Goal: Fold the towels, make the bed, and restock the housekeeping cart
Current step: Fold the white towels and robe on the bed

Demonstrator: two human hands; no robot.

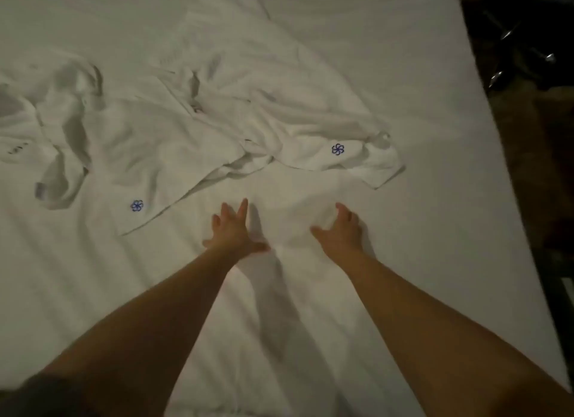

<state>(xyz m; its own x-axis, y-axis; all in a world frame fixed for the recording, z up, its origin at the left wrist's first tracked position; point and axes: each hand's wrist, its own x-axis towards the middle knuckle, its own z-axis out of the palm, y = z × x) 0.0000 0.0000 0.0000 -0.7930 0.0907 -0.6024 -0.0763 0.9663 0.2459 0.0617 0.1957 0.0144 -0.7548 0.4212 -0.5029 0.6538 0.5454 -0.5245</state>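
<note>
Bed (pixel 435 137), white: crumpled towels (pixel 295 131) lie just above both hands, nearer the right hand (pixel 340 230), loosely arched; left hand (pixel 234 230) spread flat.

Looked forward and down from head height, wide-angle, close above the bed (pixel 403 75). Faced across it toward the far edge, with left forearm (pixel 161 308) and right forearm (pixel 419 308) entering from below, dark floor (pixel 534 168) at right.
</note>
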